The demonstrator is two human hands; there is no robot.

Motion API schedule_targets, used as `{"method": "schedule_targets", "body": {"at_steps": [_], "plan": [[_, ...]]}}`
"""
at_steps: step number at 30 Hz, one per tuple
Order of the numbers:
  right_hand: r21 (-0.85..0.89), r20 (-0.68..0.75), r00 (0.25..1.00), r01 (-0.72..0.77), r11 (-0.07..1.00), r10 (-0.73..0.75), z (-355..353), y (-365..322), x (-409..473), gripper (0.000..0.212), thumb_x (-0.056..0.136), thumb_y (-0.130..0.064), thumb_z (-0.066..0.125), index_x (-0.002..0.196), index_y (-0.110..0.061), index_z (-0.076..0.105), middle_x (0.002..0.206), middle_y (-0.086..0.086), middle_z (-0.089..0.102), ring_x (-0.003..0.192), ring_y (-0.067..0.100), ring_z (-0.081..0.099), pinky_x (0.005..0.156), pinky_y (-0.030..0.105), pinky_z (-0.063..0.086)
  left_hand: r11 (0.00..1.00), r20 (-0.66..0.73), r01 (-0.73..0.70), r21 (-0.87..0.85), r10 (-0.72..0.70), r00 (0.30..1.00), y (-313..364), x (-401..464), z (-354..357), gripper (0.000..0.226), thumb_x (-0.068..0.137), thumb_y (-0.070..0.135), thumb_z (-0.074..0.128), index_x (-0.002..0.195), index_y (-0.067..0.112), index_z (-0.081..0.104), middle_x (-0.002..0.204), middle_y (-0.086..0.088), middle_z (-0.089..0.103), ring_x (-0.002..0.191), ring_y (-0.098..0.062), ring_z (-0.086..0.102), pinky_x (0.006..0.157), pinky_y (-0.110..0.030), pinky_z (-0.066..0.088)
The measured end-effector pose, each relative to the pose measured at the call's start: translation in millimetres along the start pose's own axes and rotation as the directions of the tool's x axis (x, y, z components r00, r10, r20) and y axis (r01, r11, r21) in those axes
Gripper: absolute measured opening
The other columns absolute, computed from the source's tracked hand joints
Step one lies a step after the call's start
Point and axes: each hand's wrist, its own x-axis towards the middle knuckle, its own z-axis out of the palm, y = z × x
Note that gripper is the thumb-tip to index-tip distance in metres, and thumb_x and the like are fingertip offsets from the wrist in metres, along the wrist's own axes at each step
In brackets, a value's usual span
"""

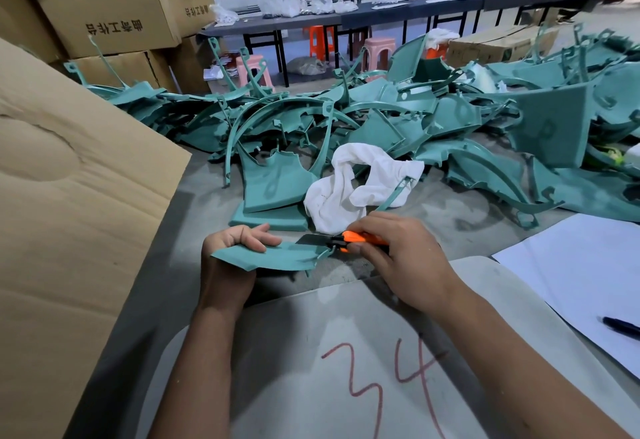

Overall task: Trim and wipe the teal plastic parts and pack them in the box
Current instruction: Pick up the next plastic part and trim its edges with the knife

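From the head view, our left hand (230,251) grips a teal part (273,256) above the worktop's (433,206) near edge; our right hand (394,258) clasps an orange knife (349,239), blade at the part's right end. A slip toward the left fingers could cut us.

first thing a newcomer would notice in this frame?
The sprawling heap of teal plastic parts across the far side of the table, with a white cloth at its near edge. Then, centre front, the left hand holding one teal part while the right hand works an orange knife at its edge.
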Motion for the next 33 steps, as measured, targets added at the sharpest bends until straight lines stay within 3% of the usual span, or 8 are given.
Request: {"method": "schedule_targets", "body": {"at_steps": [4, 11, 14, 18, 22, 26, 30, 33], "plan": [[-0.015, -0.034, 0.999, -0.01, 1.0, 0.01, -1, 1, 1, 0.01, 0.1, -0.029, 0.067, 0.105, -0.023, 0.073, 0.092, -0.015, 0.064, 0.088, 0.014, 0.061, 0.074, 0.044, 0.052, 1.0, -0.006, -0.01, 0.007, 0.01, 1.0, 0, 0, 2, 0.042, 0.078, -0.033, 0.041, 0.061, 0.004, 0.051, 0.075, -0.016, 0.074, 0.113, -0.018, 0.068, 0.089, -0.028, 0.052], [0.011, 0.101, 0.994, 0.036, 0.999, -0.037, -7, 3, 1, 0.008, 0.1, -0.028, 0.07, 0.105, -0.024, 0.074, 0.088, -0.014, 0.062, 0.084, 0.011, 0.058, 0.072, 0.042, 0.05, 1.0, -0.005, -0.016, 0.015, 0.016, 1.0, -2, 1, 1, 0.046, 0.079, -0.034, 0.04, 0.061, 0.006, 0.051, 0.07, -0.008, 0.076, 0.1, -0.005, 0.072, 0.077, -0.014, 0.054], [0.058, 0.137, 0.989, 0.046, 0.997, -0.054, -13, 8, 2, 0.008, 0.098, -0.024, 0.072, 0.105, -0.023, 0.075, 0.089, -0.014, 0.064, 0.084, 0.008, 0.059, 0.074, 0.038, 0.05, 1.0, -0.005, -0.006, -0.005, 0.006, 1.0, -2, 1, 0, 0.044, 0.078, -0.034, 0.039, 0.061, 0.004, 0.051, 0.072, -0.009, 0.076, 0.106, -0.01, 0.07, 0.078, -0.017, 0.055], [-0.025, 0.027, 0.999, 0.026, 0.999, -0.025, -5, 5, 1, 0.008, 0.097, -0.024, 0.071, 0.105, -0.024, 0.073, 0.09, -0.019, 0.06, 0.085, 0.009, 0.058, 0.072, 0.041, 0.051, 1.0, -0.016, 0.01, -0.012, -0.01, 1.0, -2, 1, 1, 0.042, 0.077, -0.033, 0.038, 0.061, 0.003, 0.051, 0.076, -0.016, 0.074, 0.111, -0.017, 0.068, 0.083, -0.025, 0.054], [-0.022, 0.124, 0.991, 0.059, 0.998, -0.056, -10, 7, 3, 0.007, 0.099, -0.026, 0.07, 0.103, -0.023, 0.074, 0.087, -0.016, 0.061, 0.081, 0.007, 0.056, 0.07, 0.035, 0.048, 1.0, -0.011, 0.02, -0.004, -0.02, 1.0, 0, 0, 1, 0.043, 0.077, -0.034, 0.037, 0.061, 0.003, 0.051, 0.074, -0.013, 0.075, 0.106, -0.011, 0.07, 0.077, -0.018, 0.056], [0.026, 0.248, 0.967, 0.047, 0.999, -0.052, -30, 18, 3, 0.008, 0.096, -0.021, 0.073, 0.103, -0.02, 0.078, 0.085, -0.011, 0.066, 0.08, 0.008, 0.059, 0.07, 0.029, 0.046, 0.999, -0.033, 0.01, 0.034, -0.009, 0.999, 0, 0, 3, 0.043, 0.078, -0.034, 0.038, 0.062, 0.003, 0.051, 0.079, -0.017, 0.073, 0.109, -0.012, 0.069, 0.083, -0.024, 0.055], [0.106, 0.01, 1.0, 0.016, 0.994, -0.017, -30, 16, 2, 0.006, 0.098, -0.019, 0.071, 0.101, -0.016, 0.075, 0.083, -0.012, 0.067, 0.077, 0.01, 0.061, 0.069, 0.027, 0.046, 0.997, -0.058, -0.045, 0.055, 0.048, 0.997, 3, -2, 4, 0.046, 0.083, -0.035, 0.04, 0.063, 0.006, 0.05, 0.086, -0.015, 0.074, 0.113, -0.012, 0.069, 0.088, -0.026, 0.056], [0.023, -0.153, 0.988, 0.009, 1.0, -0.005, -24, 4, 3, 0.007, 0.101, -0.025, 0.063, 0.098, -0.02, 0.067, 0.079, -0.014, 0.06, 0.072, 0.011, 0.055, 0.064, 0.029, 0.042, 0.998, -0.086, -0.061, -0.003, 0.06, 0.994, 5, -2, 8, 0.047, 0.085, -0.033, 0.041, 0.063, 0.008, 0.049, 0.091, -0.014, 0.075, 0.12, -0.016, 0.065, 0.097, -0.035, 0.053]]}}
